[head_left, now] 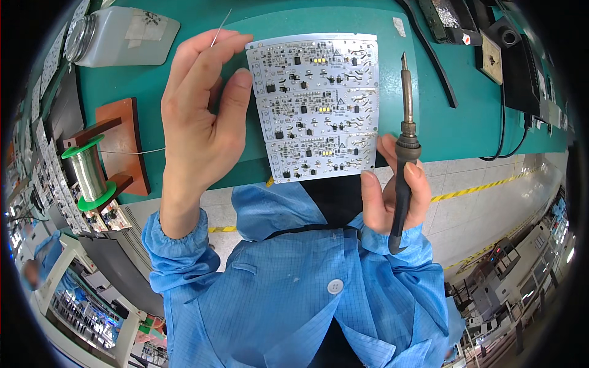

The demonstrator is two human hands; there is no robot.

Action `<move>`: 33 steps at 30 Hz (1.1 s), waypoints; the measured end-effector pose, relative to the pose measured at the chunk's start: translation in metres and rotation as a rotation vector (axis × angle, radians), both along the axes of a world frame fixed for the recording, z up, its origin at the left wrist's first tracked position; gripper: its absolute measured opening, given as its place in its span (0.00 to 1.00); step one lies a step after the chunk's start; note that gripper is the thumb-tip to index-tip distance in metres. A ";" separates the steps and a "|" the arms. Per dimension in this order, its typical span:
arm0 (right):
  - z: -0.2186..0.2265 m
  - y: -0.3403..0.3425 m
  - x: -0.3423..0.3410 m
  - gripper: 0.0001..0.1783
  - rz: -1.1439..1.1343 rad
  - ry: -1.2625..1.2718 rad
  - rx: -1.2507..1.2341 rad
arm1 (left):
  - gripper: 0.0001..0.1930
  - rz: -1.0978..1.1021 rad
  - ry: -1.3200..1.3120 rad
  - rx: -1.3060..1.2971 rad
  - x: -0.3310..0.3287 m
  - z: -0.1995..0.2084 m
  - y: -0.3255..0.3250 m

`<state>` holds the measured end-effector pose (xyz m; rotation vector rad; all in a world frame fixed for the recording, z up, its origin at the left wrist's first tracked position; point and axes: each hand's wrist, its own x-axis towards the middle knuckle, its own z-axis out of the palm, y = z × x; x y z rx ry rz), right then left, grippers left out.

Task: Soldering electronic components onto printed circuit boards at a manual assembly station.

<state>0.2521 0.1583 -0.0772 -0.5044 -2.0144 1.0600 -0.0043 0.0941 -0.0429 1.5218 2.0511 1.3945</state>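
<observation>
A white circuit board panel [319, 126] in three matching sections, dotted with small dark and yellow parts, is tilted up over the table's front edge. My left hand [208, 113] is closed around solder wire [221, 26], whose free end sticks up past the fingers. Its fingertips are beside the panel's upper left corner; whether they touch it I cannot tell. Between thumb and fingers, my right hand [392, 196] grips the panel's lower right corner. That same hand holds a soldering iron [401, 184] with a black handle, its metal tip pointing away from me.
On the left, a green-flanged solder spool [90, 175] sits on a brown stand [126, 138], its wire running to my left hand. A translucent bottle [126, 37] lies at the back left. A black iron station [515, 80] with a sponge [489, 58] and cables occupies the right of the green mat [442, 122].
</observation>
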 end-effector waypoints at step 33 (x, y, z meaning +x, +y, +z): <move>-0.001 -0.002 0.002 0.45 0.016 0.010 -0.013 | 0.17 0.029 0.070 -0.146 -0.001 0.001 -0.001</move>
